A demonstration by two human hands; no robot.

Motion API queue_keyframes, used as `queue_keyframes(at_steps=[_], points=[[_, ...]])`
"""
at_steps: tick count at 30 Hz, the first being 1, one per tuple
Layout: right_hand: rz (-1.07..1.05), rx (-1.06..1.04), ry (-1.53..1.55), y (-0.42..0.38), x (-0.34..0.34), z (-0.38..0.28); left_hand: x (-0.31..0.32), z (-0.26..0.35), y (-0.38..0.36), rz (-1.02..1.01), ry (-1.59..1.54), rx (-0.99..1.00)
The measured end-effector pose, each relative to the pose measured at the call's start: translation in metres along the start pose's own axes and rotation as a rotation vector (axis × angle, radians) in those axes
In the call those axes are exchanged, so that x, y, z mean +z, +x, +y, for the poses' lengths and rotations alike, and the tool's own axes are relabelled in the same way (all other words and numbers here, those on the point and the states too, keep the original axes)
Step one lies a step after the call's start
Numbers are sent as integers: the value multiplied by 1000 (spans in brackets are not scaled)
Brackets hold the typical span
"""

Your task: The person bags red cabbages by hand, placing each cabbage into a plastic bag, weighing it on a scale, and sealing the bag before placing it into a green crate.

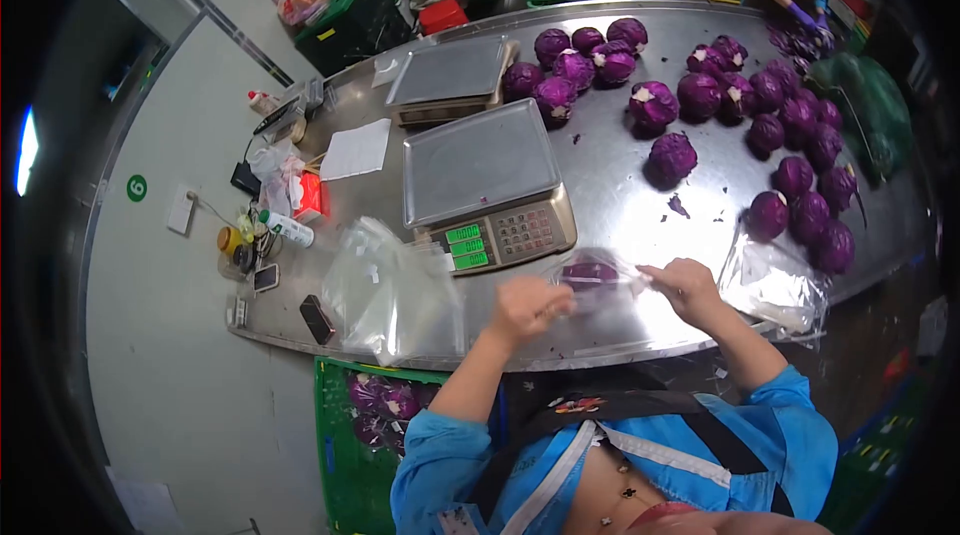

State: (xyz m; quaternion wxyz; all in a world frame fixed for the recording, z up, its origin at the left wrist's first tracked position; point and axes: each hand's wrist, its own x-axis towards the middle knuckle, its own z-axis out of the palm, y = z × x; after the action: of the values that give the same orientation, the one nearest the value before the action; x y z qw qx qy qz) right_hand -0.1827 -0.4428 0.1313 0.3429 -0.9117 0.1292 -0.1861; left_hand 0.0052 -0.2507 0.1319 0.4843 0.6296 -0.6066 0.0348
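Purple cabbage [590, 276] between left fingers [550, 305] and right fingers [668, 278]; both tight on its bag [624, 285]

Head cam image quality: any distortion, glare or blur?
Head view: strong fisheye, with the steel table bowed and corners black; head view: white glare on the tabletop right of the nearer scale; head view: the left hand and bagged cabbage look motion-blurred, while the scale's green display is readable.
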Motion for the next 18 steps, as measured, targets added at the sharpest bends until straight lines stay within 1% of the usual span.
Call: queue_keyframes(at_steps=[1,2,3,4,5,7,8,10,12,13,14,16,17,18], points=[[-4,-111,-72,-18,5,0,-3,9,-17,-71,-9,70],[-12,-220,-145,-37,12,0,-1,13,-36,-82,-16,77],[-51,-262,-121,-57,23,5,6,14,-61,-204,-10,75],[-63,-249,-142,-80,36,9,12,14,-89,-327,-6,68],[-74,-204,-131,-102,50,13,17,16,-116,-337,-19,59],[-104,-142,-116,-144,70,5,29,21,-179,-345,-298,-288],[-77,-146,-122,-161,77,-2,37,22,-219,-139,-487,-699],[-53,-136,-123,-187,88,-16,57,12,-257,323,-527,-1018],[-3,-130,-101,-211,90,-34,83,24,-272,162,-482,-1037],[-37,-139,-142,-221,89,-42,90,27,-279,-20,-702,-1244],[-85,-136,-174,-228,87,-51,88,20,-283,-279,-897,-1367],[-242,-58,-230,-229,73,-70,86,27,-290,-245,-872,-1399],[-242,-56,-237,-230,71,-70,81,33,-293,-349,-749,-1334],[-227,0,-332,-232,71,-72,73,38,-296,-354,-751,-1333]])
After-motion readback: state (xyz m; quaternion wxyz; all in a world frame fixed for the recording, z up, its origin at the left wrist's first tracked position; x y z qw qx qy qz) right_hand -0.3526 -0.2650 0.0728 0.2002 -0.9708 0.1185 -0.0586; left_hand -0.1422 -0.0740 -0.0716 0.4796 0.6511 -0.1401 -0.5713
